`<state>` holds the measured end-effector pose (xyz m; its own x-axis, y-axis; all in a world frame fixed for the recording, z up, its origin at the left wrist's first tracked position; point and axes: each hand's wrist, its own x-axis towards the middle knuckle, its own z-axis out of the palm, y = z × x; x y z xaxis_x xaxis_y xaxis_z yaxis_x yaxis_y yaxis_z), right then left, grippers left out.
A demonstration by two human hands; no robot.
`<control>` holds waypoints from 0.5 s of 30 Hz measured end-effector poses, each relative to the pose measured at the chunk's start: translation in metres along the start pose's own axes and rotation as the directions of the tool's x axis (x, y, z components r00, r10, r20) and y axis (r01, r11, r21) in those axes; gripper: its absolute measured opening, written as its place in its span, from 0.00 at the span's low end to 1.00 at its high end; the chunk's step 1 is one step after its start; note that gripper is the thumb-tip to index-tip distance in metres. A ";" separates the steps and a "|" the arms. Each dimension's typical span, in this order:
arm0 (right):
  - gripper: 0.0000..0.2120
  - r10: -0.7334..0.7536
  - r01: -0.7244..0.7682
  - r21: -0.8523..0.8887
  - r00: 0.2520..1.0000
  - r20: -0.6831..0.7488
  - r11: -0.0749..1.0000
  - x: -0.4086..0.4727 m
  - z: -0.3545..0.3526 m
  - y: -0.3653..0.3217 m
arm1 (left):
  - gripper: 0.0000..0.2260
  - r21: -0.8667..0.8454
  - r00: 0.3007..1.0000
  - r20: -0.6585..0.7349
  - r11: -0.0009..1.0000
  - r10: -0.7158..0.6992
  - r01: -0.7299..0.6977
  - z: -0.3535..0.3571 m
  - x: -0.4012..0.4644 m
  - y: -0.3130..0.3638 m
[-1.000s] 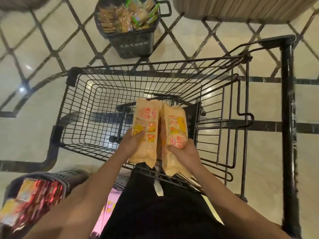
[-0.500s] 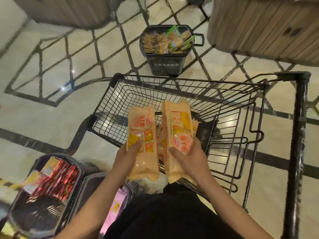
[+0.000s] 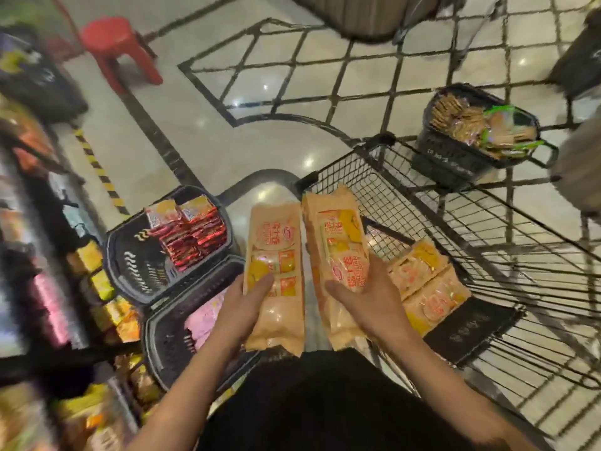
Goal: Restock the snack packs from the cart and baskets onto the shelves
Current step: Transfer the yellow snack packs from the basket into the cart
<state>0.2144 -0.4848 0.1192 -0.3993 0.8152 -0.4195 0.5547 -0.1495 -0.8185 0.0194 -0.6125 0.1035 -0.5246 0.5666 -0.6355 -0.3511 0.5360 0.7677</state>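
My left hand (image 3: 242, 312) grips a long orange snack pack (image 3: 274, 255) by its lower half, held upright in front of my body. My right hand (image 3: 374, 299) grips a second orange snack pack (image 3: 338, 242) of the same kind, just to the right of the first. Both packs hang above the gap between the floor baskets and the black wire cart (image 3: 487, 255). More orange packs (image 3: 426, 284) lie in the cart's near corner. The shelves (image 3: 39, 255) run along the left edge, blurred, with snack packs on them.
A black basket with red packs (image 3: 169, 242) and another with pink packs (image 3: 182, 333) stand on the floor by the shelves. A third basket with biscuit packs (image 3: 478, 131) sits beyond the cart. A red stool (image 3: 113, 43) stands at the far left.
The view has swung left, away from the cart toward the shelves and floor baskets. Both hands keep hold of their orange packs, now off the cart's left side.
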 end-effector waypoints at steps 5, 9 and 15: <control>0.31 -0.040 0.054 -0.102 0.990 0.136 0.993 0.010 0.067 -0.028 | 0.12 -0.063 0.989 -0.143 0.997 0.024 -0.033 -0.069 -0.010 -0.023; 0.32 -0.071 0.119 -0.215 0.973 0.219 0.969 0.011 0.117 -0.050 | 0.13 -0.153 0.976 -0.218 0.988 -0.002 -0.032 -0.112 -0.016 -0.049; 0.32 -0.073 0.186 -0.326 0.941 0.329 0.927 0.013 0.175 -0.066 | 0.08 -0.302 0.940 -0.326 0.953 -0.101 -0.002 -0.159 -0.021 -0.086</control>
<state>0.0444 -0.5623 0.0991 -0.6567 0.5940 -0.4647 0.6781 0.1955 -0.7084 -0.0629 -0.7701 0.0645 -0.7102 0.2749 -0.6481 -0.5678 0.3206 0.7582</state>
